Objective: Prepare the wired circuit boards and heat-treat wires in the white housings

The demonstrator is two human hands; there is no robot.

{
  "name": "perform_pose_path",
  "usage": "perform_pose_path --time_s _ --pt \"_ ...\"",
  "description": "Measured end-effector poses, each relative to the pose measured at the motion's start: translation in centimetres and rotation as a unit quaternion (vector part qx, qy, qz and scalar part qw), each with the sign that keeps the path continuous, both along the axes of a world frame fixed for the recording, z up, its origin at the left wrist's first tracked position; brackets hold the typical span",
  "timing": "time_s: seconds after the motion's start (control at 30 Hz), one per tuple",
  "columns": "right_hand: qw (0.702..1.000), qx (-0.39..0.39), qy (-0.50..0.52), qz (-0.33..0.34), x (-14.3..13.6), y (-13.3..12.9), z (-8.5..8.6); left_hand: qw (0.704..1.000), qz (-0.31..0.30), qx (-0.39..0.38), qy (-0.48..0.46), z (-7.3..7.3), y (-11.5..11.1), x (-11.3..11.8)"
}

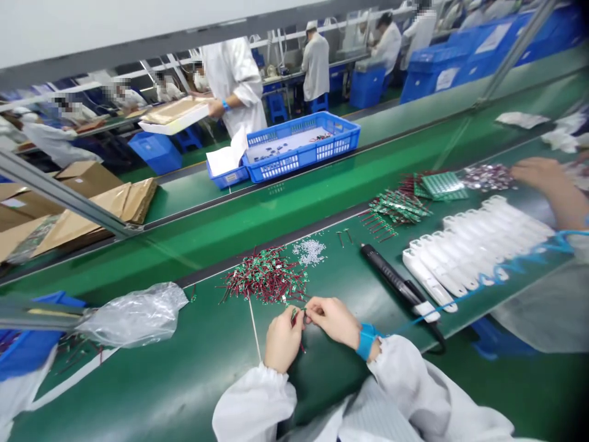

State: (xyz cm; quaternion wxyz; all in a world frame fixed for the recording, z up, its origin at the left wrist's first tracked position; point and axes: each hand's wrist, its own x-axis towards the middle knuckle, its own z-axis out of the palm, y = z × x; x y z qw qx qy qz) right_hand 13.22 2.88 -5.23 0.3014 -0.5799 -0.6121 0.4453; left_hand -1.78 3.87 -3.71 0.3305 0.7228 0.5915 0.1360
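Note:
Close together over the green bench, my left hand (pixel 283 339) and my right hand (pixel 335 320) are both closed at the fingertips. A small green circuit board with red and black wires (pixel 294 317) is pinched in the left fingers, and wire ends hang below. The right thumb and finger meet at a tiny part beside it, too small to make out. A blue band (pixel 367 341) circles my right wrist. Just beyond my hands lies a heap of wired circuit boards (pixel 264 276). Small clear pieces (pixel 310 251) are scattered beside that heap.
A black electric screwdriver (pixel 391 276) and a row of white plastic housings (pixel 478 242) lie to the right, near another person's hand (pixel 538 175). More wired boards (pixel 398 207) sit behind. A plastic bag (pixel 133 316) is left; a blue basket (pixel 304 147) stands across the bench.

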Motion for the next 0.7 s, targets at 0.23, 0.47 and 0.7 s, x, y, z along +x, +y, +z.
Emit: perform_pose_path --time_s 0.23,0.47,0.7 --pt "0.998 0.023 -0.061 0.010 0.0 -0.1 0.8 0.999 -0.042 0.007 0.006 0.7 0.6 -0.7" --pt "1.000 0.011 -0.004 0.020 0.3 0.1 0.2 0.997 -0.075 0.019 -0.005 0.4 0.7 -0.8" --pt "1.000 0.013 0.023 -0.004 -0.6 0.4 -0.2 0.998 -0.066 0.016 -0.011 -0.4 0.9 -1.2"
